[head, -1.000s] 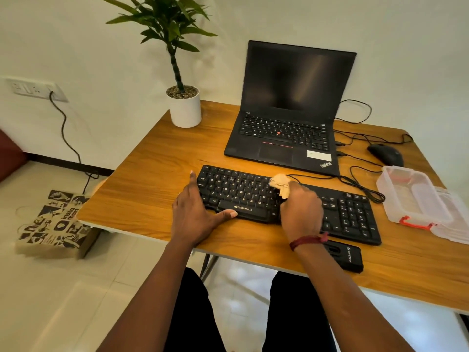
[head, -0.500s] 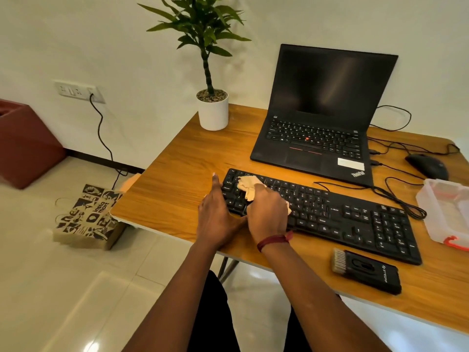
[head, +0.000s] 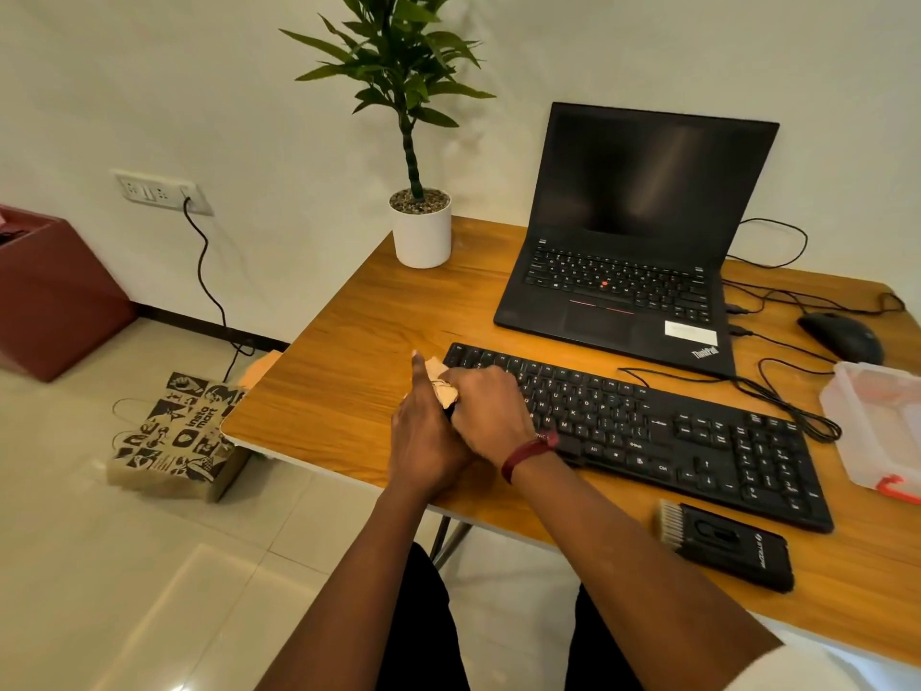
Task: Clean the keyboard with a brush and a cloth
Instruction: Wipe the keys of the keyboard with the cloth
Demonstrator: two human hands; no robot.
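A black keyboard (head: 663, 431) lies across the wooden desk (head: 359, 351). My right hand (head: 491, 413) grips a crumpled beige cloth (head: 441, 386) and presses it on the keyboard's left end. My left hand (head: 423, 431) lies flat against the keyboard's left edge, fingers straight, partly under my right hand. A black brush (head: 725, 546) with pale bristles lies on the desk in front of the keyboard's right end, untouched.
An open black laptop (head: 633, 241) stands behind the keyboard, a potted plant (head: 421, 226) at the back left corner. A mouse (head: 842, 334), cables and a clear plastic box (head: 877, 426) sit at the right. A paper bag (head: 174, 436) stands on the floor left of the desk.
My right hand has slid the cloth leftward along the keyboard, from its middle to its left end, meeting my left hand. The camera view has turned left.
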